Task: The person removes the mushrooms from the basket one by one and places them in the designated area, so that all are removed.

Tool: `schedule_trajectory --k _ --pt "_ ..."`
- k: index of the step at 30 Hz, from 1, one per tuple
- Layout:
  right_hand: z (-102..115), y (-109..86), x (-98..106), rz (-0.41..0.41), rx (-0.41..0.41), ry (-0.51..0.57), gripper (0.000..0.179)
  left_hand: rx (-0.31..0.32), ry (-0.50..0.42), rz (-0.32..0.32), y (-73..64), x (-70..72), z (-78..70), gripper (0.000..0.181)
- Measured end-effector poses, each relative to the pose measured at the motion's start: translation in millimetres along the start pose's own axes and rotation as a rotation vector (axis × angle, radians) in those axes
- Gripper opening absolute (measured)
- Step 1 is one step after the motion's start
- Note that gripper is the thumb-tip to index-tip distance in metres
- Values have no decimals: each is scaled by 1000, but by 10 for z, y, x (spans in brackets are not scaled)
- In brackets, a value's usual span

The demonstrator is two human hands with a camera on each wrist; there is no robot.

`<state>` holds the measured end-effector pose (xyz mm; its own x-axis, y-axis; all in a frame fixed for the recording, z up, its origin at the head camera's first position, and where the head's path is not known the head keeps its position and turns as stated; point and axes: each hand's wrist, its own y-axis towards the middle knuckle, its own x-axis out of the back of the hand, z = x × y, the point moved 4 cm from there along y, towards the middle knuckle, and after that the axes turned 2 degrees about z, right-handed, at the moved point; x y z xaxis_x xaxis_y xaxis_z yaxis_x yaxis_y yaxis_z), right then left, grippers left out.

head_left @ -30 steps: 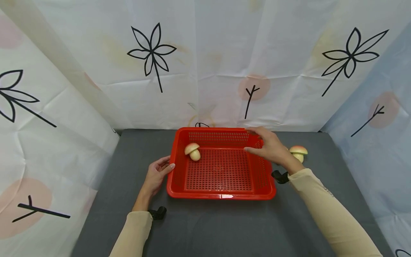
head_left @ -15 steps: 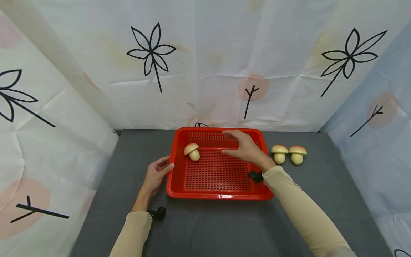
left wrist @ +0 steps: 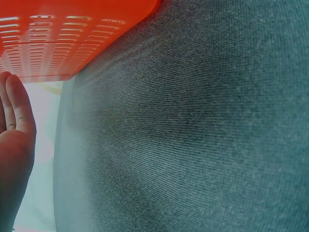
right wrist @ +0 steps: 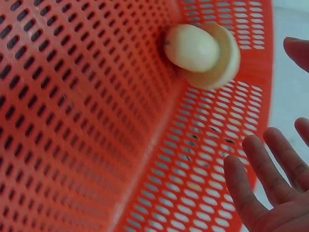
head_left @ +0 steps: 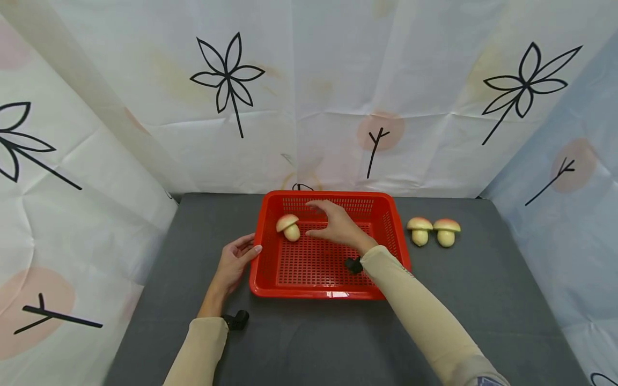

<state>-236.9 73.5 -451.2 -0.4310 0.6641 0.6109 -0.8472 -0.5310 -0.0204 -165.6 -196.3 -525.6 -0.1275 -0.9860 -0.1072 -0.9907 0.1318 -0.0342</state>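
Note:
A red plastic basket with slotted walls and floor lies on the grey cloth. Inside it at the left, a toy mushroom leans against the wall; the right wrist view shows its pale stem and cap underside. My left hand holds the basket's left side, thumb on the rim and fingers along the outside; the left wrist view shows those fingers by the wall. Over the basket, my right hand reaches toward the mushroom, thumb and fingers spread apart, holding nothing.
Two more toy mushrooms, a left one and a right one, stand side by side on the cloth right of the basket. White printed curtains hang behind and at both sides.
My right hand has moved left across the basket, from its right rim toward the mushroom inside. The two mushrooms at right have come fully into view. My left hand has stayed put.

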Motion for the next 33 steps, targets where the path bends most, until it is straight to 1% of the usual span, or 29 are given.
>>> schedule_trajectory --k 3,9,12,15,18,23,27,33 --pt "-38 71 -116 6 -1 -28 75 0 -8 -2 -1 -1 1 48" --pt "-113 188 -296 -1 -3 -10 78 3 -17 -9 3 -2 -1 47" --pt "-123 249 -373 6 14 -6 79 4 -13 -5 4 1 -3 48" --pt "-118 299 -449 23 18 3 80 2 -9 0 2 2 -5 48" --pt "-116 330 -515 44 1 15 81 1 -7 2 3 0 -3 48" --pt "-110 380 -598 65 -14 -33 85 3 -2 -2 10 -2 -1 48" --pt "-79 409 -629 80 -9 -83 88 4 -9 -4 12 -6 3 48" --pt "-72 431 -669 113 -31 -123 89 8 -15 -11 11 1 10 47"
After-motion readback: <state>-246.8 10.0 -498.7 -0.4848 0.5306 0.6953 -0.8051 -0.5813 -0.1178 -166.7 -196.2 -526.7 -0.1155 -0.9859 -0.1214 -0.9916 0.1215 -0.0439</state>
